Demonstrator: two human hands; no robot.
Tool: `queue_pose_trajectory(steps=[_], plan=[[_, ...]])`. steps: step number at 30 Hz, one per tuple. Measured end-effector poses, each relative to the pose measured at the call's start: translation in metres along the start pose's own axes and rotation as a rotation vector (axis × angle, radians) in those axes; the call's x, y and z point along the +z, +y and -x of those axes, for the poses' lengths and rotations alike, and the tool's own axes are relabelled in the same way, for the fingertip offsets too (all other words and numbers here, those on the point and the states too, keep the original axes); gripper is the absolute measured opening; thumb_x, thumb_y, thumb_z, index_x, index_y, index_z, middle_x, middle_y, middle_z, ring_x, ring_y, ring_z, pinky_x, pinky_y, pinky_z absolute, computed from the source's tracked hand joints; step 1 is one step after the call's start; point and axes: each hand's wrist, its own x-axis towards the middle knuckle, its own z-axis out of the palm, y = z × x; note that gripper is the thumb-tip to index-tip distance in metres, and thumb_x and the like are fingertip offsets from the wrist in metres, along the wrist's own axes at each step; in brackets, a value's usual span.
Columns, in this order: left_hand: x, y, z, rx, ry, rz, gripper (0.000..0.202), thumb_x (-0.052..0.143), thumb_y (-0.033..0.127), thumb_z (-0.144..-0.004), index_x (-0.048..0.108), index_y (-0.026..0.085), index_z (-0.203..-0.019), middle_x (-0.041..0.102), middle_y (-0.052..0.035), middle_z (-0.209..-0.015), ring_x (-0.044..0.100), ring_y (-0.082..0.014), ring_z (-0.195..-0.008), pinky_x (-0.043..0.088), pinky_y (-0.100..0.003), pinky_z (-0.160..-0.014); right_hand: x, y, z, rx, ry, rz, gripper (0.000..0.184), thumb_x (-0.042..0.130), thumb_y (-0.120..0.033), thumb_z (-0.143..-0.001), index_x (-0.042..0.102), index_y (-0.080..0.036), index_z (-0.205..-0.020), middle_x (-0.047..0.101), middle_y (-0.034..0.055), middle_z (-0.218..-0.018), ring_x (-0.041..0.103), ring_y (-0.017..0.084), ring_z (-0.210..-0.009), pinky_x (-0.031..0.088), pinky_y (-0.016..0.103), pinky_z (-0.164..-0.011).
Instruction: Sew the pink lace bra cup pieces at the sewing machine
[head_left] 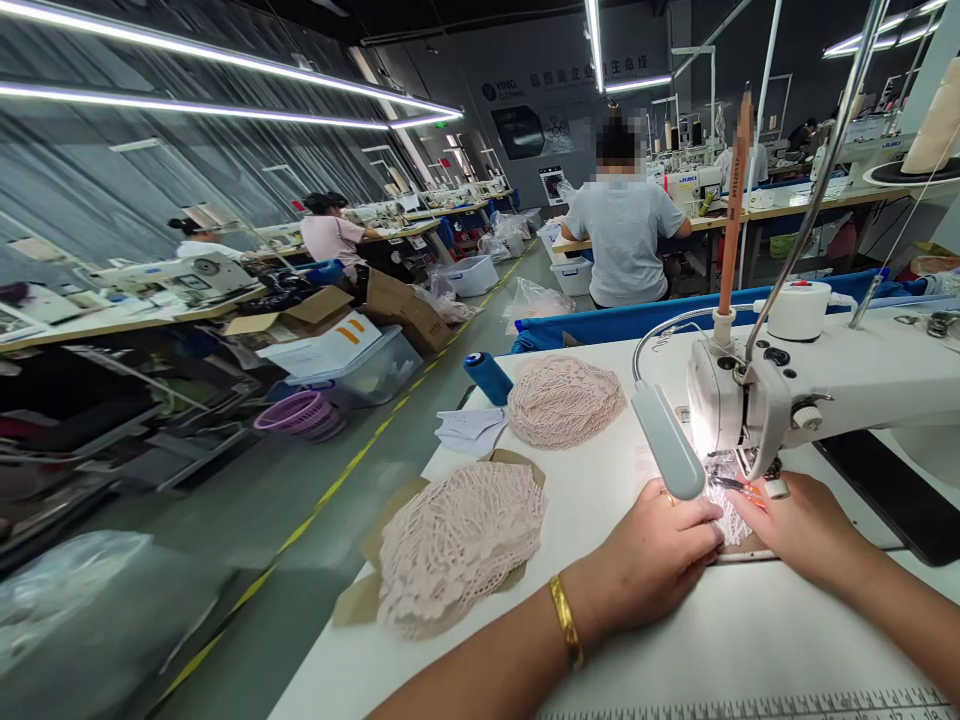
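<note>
While the left hand (656, 545) rests half-curled against lace (733, 525) at my four o'clock, its pinch unclear, and the right hand (799, 520) grips orange-handled snips (753, 493), I'd keep the lace flat, cutting gently.

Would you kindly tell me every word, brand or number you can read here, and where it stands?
"YING": back wall.
"企业" and "生命线": same wall; neighbouring characters are unclear or covered.
"JUKI": far-right sewing machine.
"JUKI": sewing machine beside the seated person.
Too small or blurred: markings on the pencil, ruler and wall poster.
</note>
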Motion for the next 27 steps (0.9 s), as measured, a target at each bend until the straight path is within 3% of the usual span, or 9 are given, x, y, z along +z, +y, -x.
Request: queue_pose_trajectory(steps=[9,13,19,22,24,27], plan=[[0.001,0.0,0.0,-0.006,-0.003,-0.003,0.016,0.052,0.018,-0.105,0.068,0.02,-0.107,0.077,-0.01,-0.124,0.072,-0.0233,-0.106,0.049,-0.041,-0.097,-0.002,-0.008,-0.004,0.054,0.001,0.017,0.025,0.057,-0.035,-0.097,0.069,-0.026,-0.076,0.065,0.0009,-0.061,0.061,0.021,-0.058,0.033,0.029,-0.057],[0.001,-0.001,0.0,0.004,0.021,0.006,0.014,0.054,0.017,-0.104,0.067,0.02,-0.108,0.077,-0.0065,-0.124,0.072,-0.0223,-0.104,0.048,-0.041,-0.096,-0.005,-0.012,-0.005,0.093,-0.018,0.011,0.026,0.058,-0.031,-0.097,0.063,-0.024,-0.072,0.066,-0.0002,-0.06,0.061,0.019,-0.055,0.034,0.028,-0.055],[0.002,-0.001,0.001,-0.002,0.023,0.017,0.014,0.055,0.016,-0.103,0.067,0.021,-0.11,0.077,-0.0054,-0.124,0.072,-0.0217,-0.104,0.047,-0.04,-0.096,-0.008,0.007,-0.006,0.148,0.021,0.073,0.012,0.061,-0.03,-0.098,0.066,-0.024,-0.089,0.068,-0.0004,-0.065,0.064,0.022,-0.057,0.033,0.028,-0.052],[0.002,0.0,0.001,-0.007,0.005,0.036,0.016,0.054,0.015,-0.103,0.067,0.021,-0.11,0.077,-0.0059,-0.126,0.072,-0.0219,-0.105,0.047,-0.04,-0.097,-0.018,0.027,-0.007,0.17,0.098,0.145,0.014,0.058,-0.03,-0.1,0.067,-0.02,-0.1,0.07,0.0064,-0.074,0.067,0.027,-0.068,0.038,0.031,-0.058],[0.002,0.0,0.0,-0.009,-0.01,0.038,0.016,0.055,0.014,-0.103,0.067,0.02,-0.111,0.076,-0.0059,-0.127,0.072,-0.0222,-0.107,0.047,-0.04,-0.099,-0.025,0.035,-0.005,0.114,0.164,0.195,0.019,0.054,-0.03,-0.103,0.069,-0.018,-0.104,0.073,0.0139,-0.089,0.069,0.033,-0.085,0.045,0.037,-0.068],[0.001,0.0,0.001,-0.008,-0.023,0.031,0.016,0.055,0.015,-0.103,0.067,0.02,-0.112,0.076,-0.0061,-0.129,0.071,-0.0226,-0.108,0.048,-0.041,-0.101,-0.027,0.032,0.003,-0.203,0.28,0.204,0.025,0.047,-0.022,-0.104,0.071,-0.017,-0.101,0.073,0.0176,-0.102,0.066,0.036,-0.1,0.049,0.045,-0.083]])
